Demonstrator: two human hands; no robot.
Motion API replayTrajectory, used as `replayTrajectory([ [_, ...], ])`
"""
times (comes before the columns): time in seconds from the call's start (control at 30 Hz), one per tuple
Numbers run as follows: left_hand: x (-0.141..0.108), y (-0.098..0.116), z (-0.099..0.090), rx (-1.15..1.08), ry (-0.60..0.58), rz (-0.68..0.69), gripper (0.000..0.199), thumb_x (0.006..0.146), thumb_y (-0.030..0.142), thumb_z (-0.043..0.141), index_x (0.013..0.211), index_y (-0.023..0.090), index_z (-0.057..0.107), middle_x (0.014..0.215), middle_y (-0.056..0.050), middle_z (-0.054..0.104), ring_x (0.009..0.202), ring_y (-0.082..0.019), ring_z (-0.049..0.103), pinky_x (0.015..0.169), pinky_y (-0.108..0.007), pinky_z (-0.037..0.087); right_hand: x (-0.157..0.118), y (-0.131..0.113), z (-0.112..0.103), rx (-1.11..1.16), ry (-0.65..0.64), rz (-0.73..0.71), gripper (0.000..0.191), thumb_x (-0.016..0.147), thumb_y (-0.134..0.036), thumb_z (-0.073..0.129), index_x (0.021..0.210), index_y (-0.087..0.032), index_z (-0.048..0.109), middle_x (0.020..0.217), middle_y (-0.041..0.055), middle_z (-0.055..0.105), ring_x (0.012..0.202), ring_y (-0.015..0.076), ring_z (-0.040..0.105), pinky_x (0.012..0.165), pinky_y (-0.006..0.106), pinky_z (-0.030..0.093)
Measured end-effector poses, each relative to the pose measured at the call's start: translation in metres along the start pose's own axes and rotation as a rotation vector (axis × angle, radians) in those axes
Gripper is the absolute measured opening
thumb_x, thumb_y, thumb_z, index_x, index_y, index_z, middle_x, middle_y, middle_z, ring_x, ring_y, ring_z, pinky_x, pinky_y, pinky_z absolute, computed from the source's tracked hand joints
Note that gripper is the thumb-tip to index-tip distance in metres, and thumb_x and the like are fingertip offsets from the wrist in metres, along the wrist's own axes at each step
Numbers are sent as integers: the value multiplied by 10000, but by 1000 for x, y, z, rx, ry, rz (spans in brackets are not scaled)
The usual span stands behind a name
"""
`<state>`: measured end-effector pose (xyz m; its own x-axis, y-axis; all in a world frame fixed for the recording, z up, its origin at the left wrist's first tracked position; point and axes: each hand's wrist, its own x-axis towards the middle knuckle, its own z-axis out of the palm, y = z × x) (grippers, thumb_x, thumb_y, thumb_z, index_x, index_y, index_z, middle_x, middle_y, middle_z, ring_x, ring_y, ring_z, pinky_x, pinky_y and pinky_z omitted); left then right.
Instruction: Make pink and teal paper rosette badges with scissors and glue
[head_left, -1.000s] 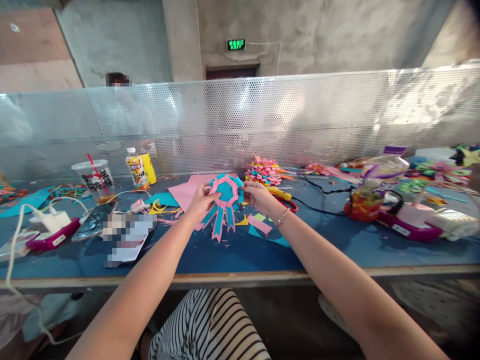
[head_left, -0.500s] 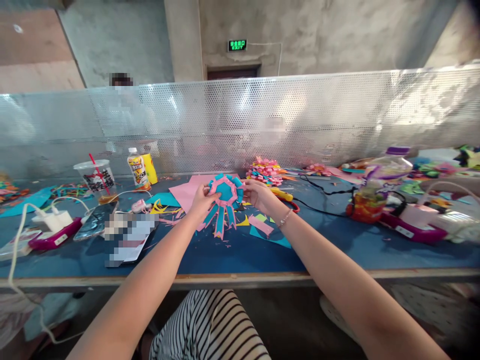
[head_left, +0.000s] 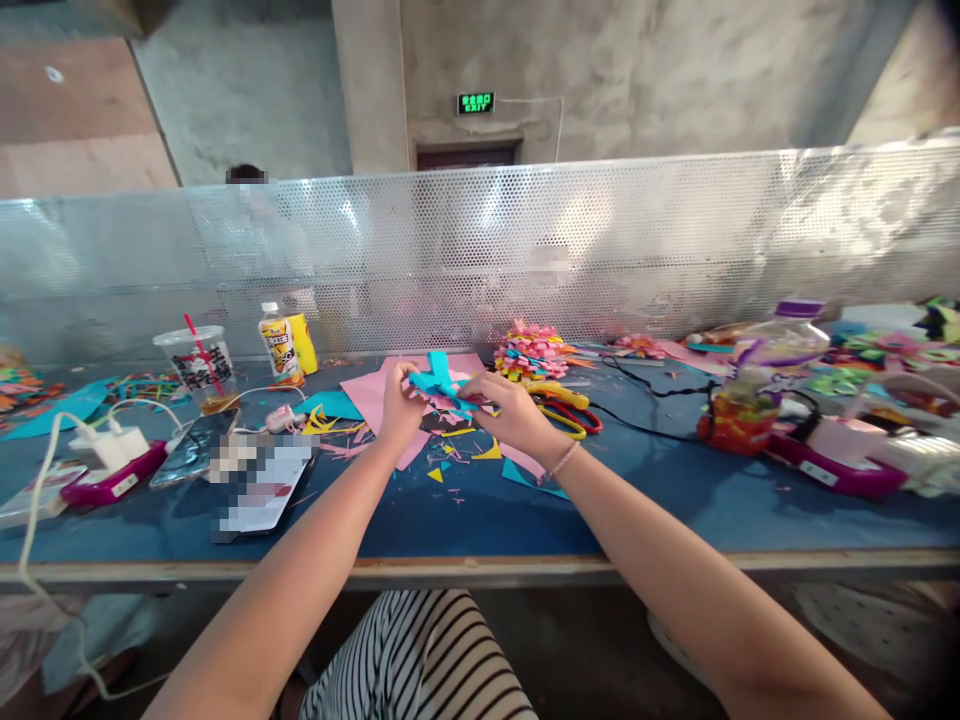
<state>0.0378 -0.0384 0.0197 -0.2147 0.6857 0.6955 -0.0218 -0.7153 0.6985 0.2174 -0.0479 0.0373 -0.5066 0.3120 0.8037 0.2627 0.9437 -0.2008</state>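
Between my two hands, just above the blue table, is a blue-and-pink paper rosette (head_left: 437, 378), tipped so that mostly its blue folded strips show. My left hand (head_left: 403, 405) is closed on its left edge. The fingers of my right hand (head_left: 506, 405) pinch its right side. Behind and below the rosette lie pink paper sheets (head_left: 367, 390). Small pink and yellow scraps, with a yellow paper piece (head_left: 489, 452) among them, are scattered on the table under my hands. A blue paper piece (head_left: 529, 480) rests below my right wrist.
Right of my hands are a yellow-handled tool (head_left: 562, 393) and a pile of colourful paper pieces (head_left: 531, 350). To the left stand a plastic cup (head_left: 196, 365), a drink bottle (head_left: 279, 345) and a phone (head_left: 266, 495). A large bottle (head_left: 750, 390) and a power strip (head_left: 840, 470) are right.
The rosette, which faced me with its ribbon tails hanging down, is now turned and tilted, so its blue strips stick up. My right hand has moved slightly lower, fingers over its edge.
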Motion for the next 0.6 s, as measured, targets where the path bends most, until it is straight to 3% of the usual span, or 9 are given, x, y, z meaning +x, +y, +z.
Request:
replayTrajectory([
  [0.07,-1,0,1,-44,5,-23,356,558,30,591,819,226,450,864,23,518,775,-96,516,670,-217,414,-1,-2,2,-92,-17,-91,307,742,-46,432,942,-222,586,944,60,608,919,188,550,814,360,465],
  [0.17,-4,3,4,-199,-58,-203,437,556,65,610,900,258,420,776,49,505,639,-77,495,572,-202,397,-2,-3,3,-224,-41,-190,259,788,-76,430,965,-198,573,1005,87,604,969,203,540,856,386,454],
  [0.27,-9,8,9,-350,-137,-357,380,578,114,622,853,245,394,634,77,437,506,-53,415,480,-185,343,-2,-4,5,-313,-62,-234,218,818,-109,434,974,-189,563,1047,95,598,991,209,534,865,394,453],
  [0.5,-13,13,11,-396,-162,-342,325,559,86,597,743,210,359,557,90,412,483,-40,403,468,-165,346,-1,-3,8,-349,-83,-234,232,799,-86,435,982,-182,541,1009,86,606,977,222,539,842,420,462],
  [0.6,-13,10,11,-379,-127,-371,355,540,79,584,772,215,352,579,93,440,489,-47,441,492,-175,388,-2,0,11,-266,-66,-142,314,757,-63,457,1042,-184,510,1006,89,599,969,219,546,832,405,471],
])
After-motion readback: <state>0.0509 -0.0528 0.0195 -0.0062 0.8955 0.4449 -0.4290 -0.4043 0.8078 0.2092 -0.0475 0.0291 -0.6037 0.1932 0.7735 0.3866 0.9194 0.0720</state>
